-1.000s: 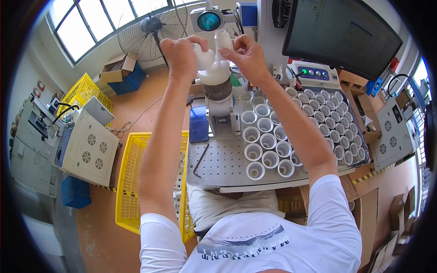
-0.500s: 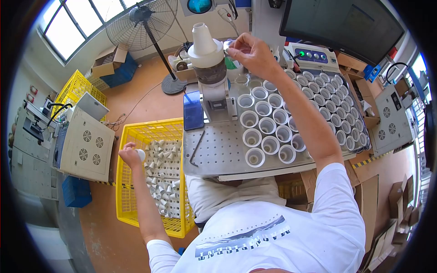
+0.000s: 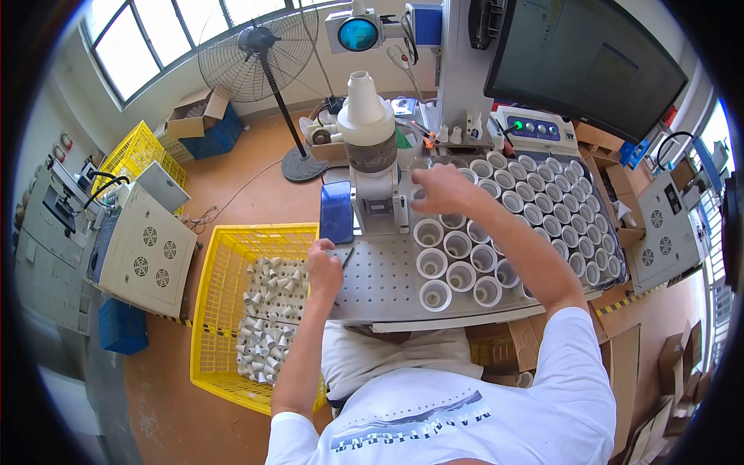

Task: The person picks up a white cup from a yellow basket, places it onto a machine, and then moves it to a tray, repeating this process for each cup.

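My left hand is over the left edge of the perforated metal table, beside a dark hex key. Its fingers are loosely curled, and I see nothing in them. My right hand reaches across the table, its fingers closed at the rim of a white cup at the left end of the rows; the hand partly hides that cup. Many white cups stand mouth up on the table. Left of my right hand, a white stepped cone-shaped piece sits upright on a grey rotary fixture.
A yellow crate holding small white cups stands below left. A blue tray lies beside the fixture. Behind are a floor fan, a lens head, a monitor and a control box.
My left hand has moved right from the crate to the table edge; the white cup it held is gone from it. My right hand has come down from beside the cone piece to the cups.
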Available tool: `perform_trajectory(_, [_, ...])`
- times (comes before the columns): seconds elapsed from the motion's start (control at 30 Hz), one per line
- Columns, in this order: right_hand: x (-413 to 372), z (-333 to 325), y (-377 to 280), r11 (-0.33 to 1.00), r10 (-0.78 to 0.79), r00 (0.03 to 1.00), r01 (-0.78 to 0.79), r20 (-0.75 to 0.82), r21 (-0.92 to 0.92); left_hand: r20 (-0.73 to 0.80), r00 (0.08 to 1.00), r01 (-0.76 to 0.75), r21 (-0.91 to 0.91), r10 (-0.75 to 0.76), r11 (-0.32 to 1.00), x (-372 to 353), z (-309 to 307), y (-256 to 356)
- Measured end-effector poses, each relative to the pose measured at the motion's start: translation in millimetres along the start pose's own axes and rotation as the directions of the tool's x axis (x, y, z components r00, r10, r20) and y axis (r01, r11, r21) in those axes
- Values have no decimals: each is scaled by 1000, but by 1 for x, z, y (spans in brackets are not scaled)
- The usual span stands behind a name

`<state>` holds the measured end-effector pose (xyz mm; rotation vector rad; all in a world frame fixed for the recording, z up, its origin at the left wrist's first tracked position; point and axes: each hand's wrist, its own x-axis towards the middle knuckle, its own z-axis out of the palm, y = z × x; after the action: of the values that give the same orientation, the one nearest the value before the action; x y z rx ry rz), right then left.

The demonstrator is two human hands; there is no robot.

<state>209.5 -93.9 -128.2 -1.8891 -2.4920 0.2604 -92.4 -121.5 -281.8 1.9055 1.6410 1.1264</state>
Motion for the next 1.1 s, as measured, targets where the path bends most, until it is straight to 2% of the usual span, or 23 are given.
perform_trajectory(0.03, [3,-3,10,1000,-3,1000,3,-1,-3,78,996,53,0,-52,999,-1,5,2])
perform_trajectory(0.1, [13,-5,38,956,36,958,49,-283,289,69,997,39,-8,-38,999,-4,6,5])
perform_trajectory(0.13, [17,-5,48,955,37,958,50,-284,292,67,998,20,-13,-19,1000,-5,5,6])
perform_trajectory(0.17, [22,-4,56,820,134,954,44,-266,571,69,997,17,-7,-17,1000,-6,5,5])
perform_trajectory(0.2, [26,-1,64,605,220,950,46,-223,795,74,997,8,-9,-7,1000,-6,7,2])
perform_trajectory(0.23, [31,11,74,487,248,940,87,-233,869,78,997,-3,-11,3,1000,-6,6,2])
perform_trajectory(0.27, [35,25,83,483,248,939,92,-237,871,78,997,-7,-6,8,1000,-7,6,2])
perform_trajectory(0.33, [36,41,84,421,397,888,49,-232,906,62,994,-91,41,88,995,-11,6,6])
perform_trajectory(0.37, [39,46,87,425,389,871,118,-299,897,90,991,-101,45,97,994,-11,7,2])
perform_trajectory(0.5, [41,55,84,495,360,874,116,-325,861,81,987,-147,75,141,986,-12,8,6])
perform_trajectory(0.6, [38,55,83,459,378,870,120,-316,880,41,988,-151,79,149,985,-12,9,6])
perform_trajectory(0.67, [38,54,84,459,375,872,120,-314,880,56,995,-85,41,82,996,-12,6,10])
perform_trajectory(1.0, [37,55,81,480,370,869,125,-329,868,61,994,-90,17,88,996,-12,3,4])
perform_trajectory(1.07, [39,56,81,477,369,868,129,-332,869,162,985,92,-186,-61,978,-7,-3,0])
perform_trajectory(1.1, [38,55,81,475,369,867,133,-334,870,162,985,90,-188,-60,978,-6,-8,0])
